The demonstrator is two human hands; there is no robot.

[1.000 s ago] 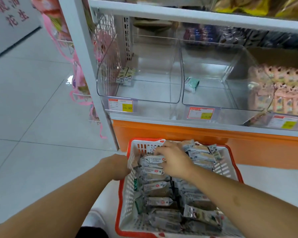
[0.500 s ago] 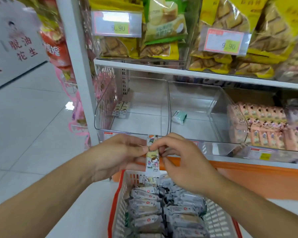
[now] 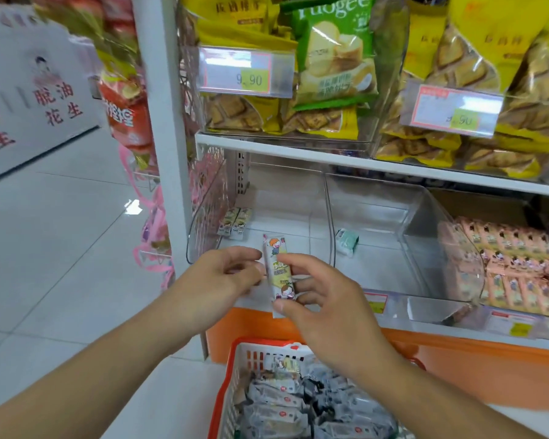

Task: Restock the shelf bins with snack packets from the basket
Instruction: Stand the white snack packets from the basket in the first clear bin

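The right hand (image 3: 324,299) pinches a packet (image 3: 279,274) upright; the left hand (image 3: 222,277) hovers at its 9 o'clock, fingers loose. A light pinch could drop it short of the bin (image 3: 203,217) at 12 o'clock.

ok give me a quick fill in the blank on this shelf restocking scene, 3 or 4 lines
1. The right hand holds one upright snack packet in front of the ____ clear bin.
2. The basket on the floor has an ____ rim.
3. The leftmost bin already holds ____ matching packets.
4. The middle bin holds a single ____ packet.

Missing words: leftmost; orange; two; green
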